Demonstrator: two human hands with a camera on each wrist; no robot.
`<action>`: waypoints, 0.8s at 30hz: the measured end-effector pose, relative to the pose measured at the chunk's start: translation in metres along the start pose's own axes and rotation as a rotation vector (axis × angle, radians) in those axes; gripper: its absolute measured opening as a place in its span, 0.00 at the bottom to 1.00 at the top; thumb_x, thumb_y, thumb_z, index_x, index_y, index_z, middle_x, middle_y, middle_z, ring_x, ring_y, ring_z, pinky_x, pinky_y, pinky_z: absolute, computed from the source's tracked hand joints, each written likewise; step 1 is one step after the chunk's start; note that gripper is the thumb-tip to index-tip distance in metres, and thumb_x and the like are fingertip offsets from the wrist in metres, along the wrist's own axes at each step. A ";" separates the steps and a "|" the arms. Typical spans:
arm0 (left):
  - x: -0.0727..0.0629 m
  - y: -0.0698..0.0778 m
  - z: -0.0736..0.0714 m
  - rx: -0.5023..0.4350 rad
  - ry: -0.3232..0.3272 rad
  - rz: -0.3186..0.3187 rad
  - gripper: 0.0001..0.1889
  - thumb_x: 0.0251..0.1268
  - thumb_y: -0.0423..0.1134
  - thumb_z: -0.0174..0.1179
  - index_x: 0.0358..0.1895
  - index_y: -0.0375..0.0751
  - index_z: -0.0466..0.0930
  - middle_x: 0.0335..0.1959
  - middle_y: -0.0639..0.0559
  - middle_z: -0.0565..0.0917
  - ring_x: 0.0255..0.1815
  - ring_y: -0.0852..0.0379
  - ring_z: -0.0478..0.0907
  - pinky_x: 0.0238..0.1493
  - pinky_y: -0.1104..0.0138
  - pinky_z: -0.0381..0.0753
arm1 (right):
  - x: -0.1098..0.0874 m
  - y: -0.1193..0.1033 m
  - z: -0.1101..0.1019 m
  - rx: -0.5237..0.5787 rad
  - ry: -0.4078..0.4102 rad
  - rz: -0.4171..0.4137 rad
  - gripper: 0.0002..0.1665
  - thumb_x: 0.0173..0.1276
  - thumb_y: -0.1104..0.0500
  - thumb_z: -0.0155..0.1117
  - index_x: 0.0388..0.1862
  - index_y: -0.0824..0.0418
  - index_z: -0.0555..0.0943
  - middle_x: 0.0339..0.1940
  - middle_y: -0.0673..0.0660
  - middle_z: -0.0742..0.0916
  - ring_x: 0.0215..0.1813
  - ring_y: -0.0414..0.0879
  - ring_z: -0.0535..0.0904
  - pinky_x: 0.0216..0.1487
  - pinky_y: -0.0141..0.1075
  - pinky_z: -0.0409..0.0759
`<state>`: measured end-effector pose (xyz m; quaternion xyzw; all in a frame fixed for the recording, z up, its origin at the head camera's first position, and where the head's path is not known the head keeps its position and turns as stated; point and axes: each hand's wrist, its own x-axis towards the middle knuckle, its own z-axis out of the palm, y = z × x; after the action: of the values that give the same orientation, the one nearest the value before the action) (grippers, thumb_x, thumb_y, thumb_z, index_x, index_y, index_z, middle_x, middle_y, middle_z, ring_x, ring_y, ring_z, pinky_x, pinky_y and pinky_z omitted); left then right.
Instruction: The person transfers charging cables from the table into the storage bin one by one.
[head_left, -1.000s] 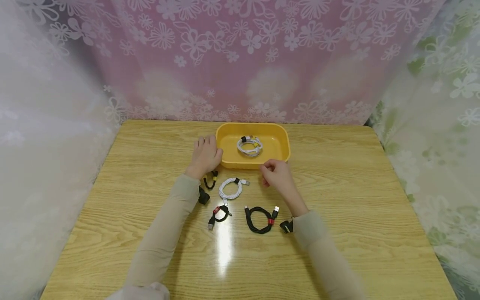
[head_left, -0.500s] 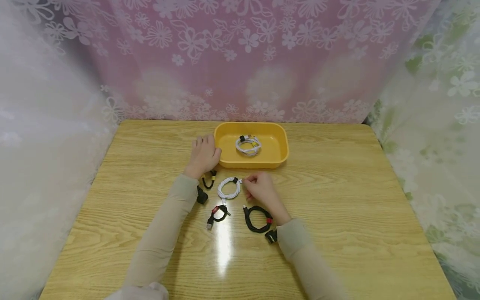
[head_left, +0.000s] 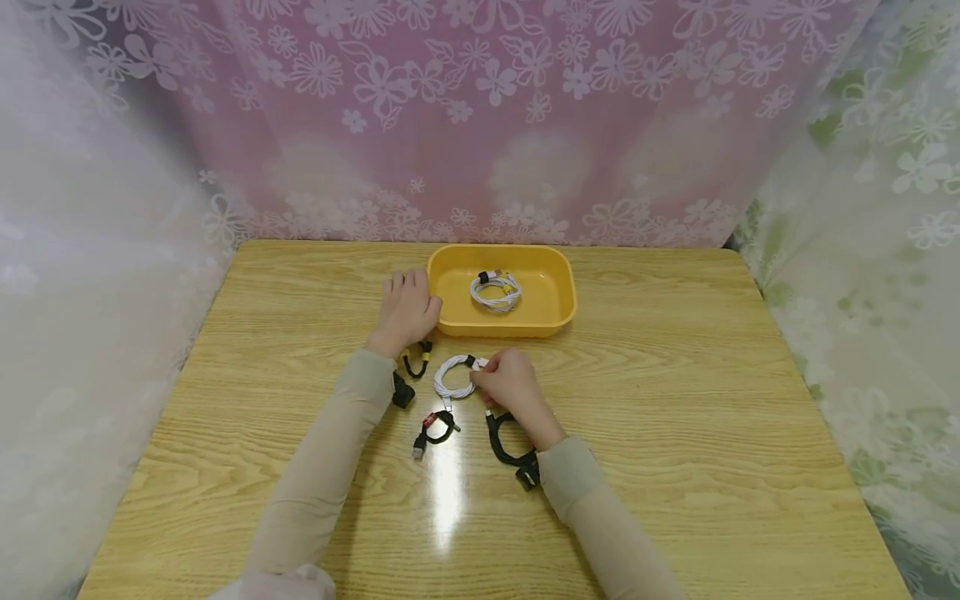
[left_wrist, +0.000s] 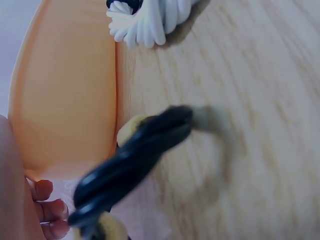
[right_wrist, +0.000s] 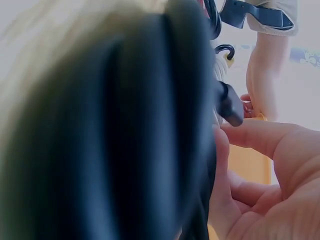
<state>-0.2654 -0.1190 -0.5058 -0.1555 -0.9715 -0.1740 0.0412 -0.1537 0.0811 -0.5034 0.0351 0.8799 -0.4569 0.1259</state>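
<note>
In the head view my right hand pinches the right side of a coiled white USB cable, thumb and forefinger meeting at its edge beside the plug. The cable lies on the table, bound by a black strap. My left hand rests against the left end of a yellow plastic box, thumb at the near corner. Loosely bent fingertips show beside the box in the left wrist view. Inside the box lies another white cable with a black strap.
Under the right wrist lies a black coiled cable, large and blurred in the right wrist view. A smaller black USB cable with a red tie lies left of it. A short black cable with yellow bands lies by the left wrist.
My right hand has moved from the box's front edge down and left to the white cable on the table, its fingertips closing on the coil. The left hand stays at the box.
</note>
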 end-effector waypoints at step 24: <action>-0.001 0.001 -0.003 0.016 -0.003 0.003 0.08 0.71 0.40 0.41 0.38 0.38 0.61 0.34 0.42 0.65 0.38 0.43 0.57 0.45 0.54 0.53 | 0.003 -0.003 0.002 -0.033 0.041 0.013 0.13 0.57 0.59 0.70 0.16 0.61 0.80 0.09 0.52 0.81 0.10 0.40 0.76 0.14 0.31 0.72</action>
<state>-0.2644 -0.1191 -0.5031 -0.1569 -0.9727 -0.1660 0.0413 -0.1565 0.0783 -0.5030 0.0482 0.8895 -0.4405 0.1117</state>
